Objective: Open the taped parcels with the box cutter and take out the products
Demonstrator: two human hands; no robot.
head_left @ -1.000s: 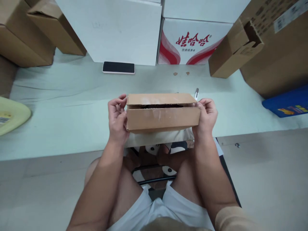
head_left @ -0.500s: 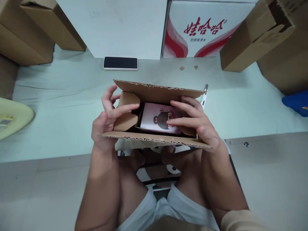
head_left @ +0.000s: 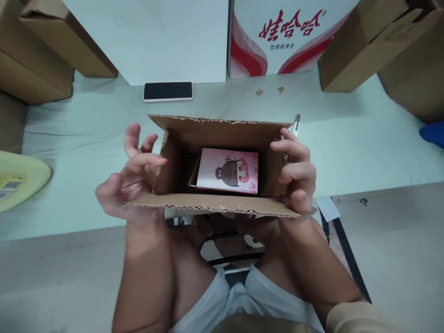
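Observation:
An open cardboard box (head_left: 208, 201) stands before me at the near side of the table, its long near and far flaps raised. Inside it lies a smaller pink and white box (head_left: 208, 169) printed with a cartoon girl. My left hand (head_left: 130, 180) is at the left end, fingers spread, the index fingertip touching the edge of the carton. At the opposite end my right hand (head_left: 297, 169) has its fingers curled over the right edge. Both short end flaps are folded outward, partly hidden by my hands.
On the table (head_left: 364, 138) lie a black-topped phone-like device (head_left: 168, 91) and two cardboard scraps (head_left: 259, 92). White boxes (head_left: 149, 41) stand behind, with brown cartons (head_left: 357, 55) at both sides. A yellow-green object (head_left: 24, 180) is left, a blue one (head_left: 433, 136) right.
The short end flaps have swung outward, baring the pink box. My left hand moved left and my right hand drew back from over the pink box to the right edge.

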